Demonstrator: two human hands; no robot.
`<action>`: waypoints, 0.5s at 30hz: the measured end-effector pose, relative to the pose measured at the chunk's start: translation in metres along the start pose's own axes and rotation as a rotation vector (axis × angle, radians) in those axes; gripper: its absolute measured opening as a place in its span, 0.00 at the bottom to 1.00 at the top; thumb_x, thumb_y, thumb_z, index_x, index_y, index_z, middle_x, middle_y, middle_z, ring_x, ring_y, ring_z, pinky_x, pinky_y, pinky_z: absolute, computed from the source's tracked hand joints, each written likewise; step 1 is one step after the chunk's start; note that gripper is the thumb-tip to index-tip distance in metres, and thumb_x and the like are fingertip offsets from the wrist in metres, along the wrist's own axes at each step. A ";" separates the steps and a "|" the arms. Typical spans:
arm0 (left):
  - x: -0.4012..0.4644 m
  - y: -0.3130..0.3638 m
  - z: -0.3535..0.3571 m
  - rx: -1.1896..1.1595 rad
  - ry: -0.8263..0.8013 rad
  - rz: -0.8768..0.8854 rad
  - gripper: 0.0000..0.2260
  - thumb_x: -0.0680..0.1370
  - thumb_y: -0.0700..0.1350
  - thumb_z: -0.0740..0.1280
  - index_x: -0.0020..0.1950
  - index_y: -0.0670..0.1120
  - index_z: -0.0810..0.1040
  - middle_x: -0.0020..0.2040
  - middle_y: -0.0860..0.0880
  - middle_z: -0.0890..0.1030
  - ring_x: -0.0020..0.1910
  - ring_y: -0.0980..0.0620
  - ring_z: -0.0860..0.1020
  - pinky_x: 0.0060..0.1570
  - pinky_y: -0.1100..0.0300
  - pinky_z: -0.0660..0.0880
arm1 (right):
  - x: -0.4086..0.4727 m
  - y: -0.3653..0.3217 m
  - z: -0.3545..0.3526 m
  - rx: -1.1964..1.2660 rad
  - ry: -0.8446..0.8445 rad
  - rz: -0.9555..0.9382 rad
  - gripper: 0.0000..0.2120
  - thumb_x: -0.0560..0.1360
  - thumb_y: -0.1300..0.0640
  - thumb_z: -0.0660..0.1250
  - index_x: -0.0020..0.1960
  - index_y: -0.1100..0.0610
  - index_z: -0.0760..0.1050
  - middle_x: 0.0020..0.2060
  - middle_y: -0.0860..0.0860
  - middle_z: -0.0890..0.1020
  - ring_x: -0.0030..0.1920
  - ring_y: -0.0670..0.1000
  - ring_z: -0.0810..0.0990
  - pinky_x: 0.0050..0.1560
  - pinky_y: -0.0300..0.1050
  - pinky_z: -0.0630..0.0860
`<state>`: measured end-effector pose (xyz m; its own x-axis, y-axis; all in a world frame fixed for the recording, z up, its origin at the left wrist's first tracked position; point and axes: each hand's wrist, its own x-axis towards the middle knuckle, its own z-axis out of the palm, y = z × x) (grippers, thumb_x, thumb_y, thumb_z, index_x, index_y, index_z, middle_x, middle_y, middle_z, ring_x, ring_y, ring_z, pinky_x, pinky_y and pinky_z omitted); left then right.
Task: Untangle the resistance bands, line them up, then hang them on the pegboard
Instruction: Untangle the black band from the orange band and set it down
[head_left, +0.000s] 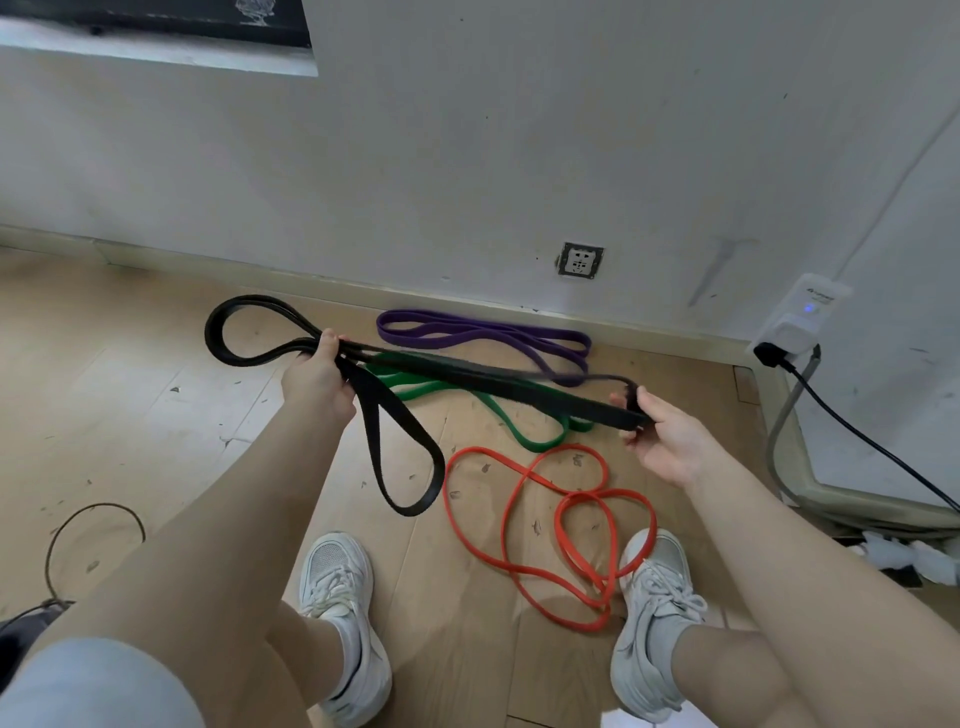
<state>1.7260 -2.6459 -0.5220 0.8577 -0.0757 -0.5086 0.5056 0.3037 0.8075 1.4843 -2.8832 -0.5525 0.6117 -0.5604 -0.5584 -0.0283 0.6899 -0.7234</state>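
Note:
A wide black band (483, 379) is stretched between my hands above the floor. My left hand (318, 374) grips it near its middle, so one loop sticks out to the left and another hangs down. My right hand (662, 436) pinches its right end. Under it on the floor lie a purple band (467, 332) by the wall, laid flat and folded, a green band (498, 415) partly hidden by the black one, and a red band (524, 519) in loose crossing loops between my shoes. No pegboard is in view.
The wall and skirting run across the back with a socket (581, 261). A white plug adapter (795, 322) with a black cable (862, 436) sits at the right corner. A thin wire loop (93, 525) lies on the wooden floor at left.

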 end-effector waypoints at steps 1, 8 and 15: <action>0.000 0.000 0.000 -0.002 0.006 -0.003 0.06 0.79 0.45 0.63 0.51 0.43 0.72 0.43 0.49 0.77 0.41 0.52 0.78 0.48 0.55 0.77 | -0.001 0.000 0.000 0.027 -0.027 -0.014 0.10 0.81 0.58 0.56 0.54 0.58 0.74 0.43 0.54 0.80 0.40 0.48 0.76 0.31 0.37 0.74; 0.001 -0.001 -0.002 -0.027 -0.008 0.010 0.06 0.80 0.44 0.62 0.43 0.45 0.71 0.41 0.50 0.77 0.40 0.54 0.79 0.45 0.58 0.78 | -0.006 -0.004 0.006 0.307 -0.125 -0.070 0.13 0.82 0.56 0.52 0.45 0.59 0.72 0.28 0.50 0.79 0.37 0.49 0.83 0.42 0.41 0.81; -0.008 0.005 -0.002 -0.092 0.013 -0.013 0.07 0.80 0.43 0.62 0.43 0.45 0.71 0.42 0.49 0.77 0.39 0.53 0.78 0.45 0.57 0.77 | -0.003 -0.006 0.005 -0.026 -0.077 -0.071 0.06 0.79 0.65 0.58 0.54 0.62 0.70 0.32 0.51 0.71 0.31 0.45 0.72 0.37 0.41 0.81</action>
<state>1.7214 -2.6425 -0.5147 0.8494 -0.0685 -0.5232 0.5058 0.3887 0.7701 1.4860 -2.8835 -0.5440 0.6717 -0.5701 -0.4731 -0.0028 0.6367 -0.7711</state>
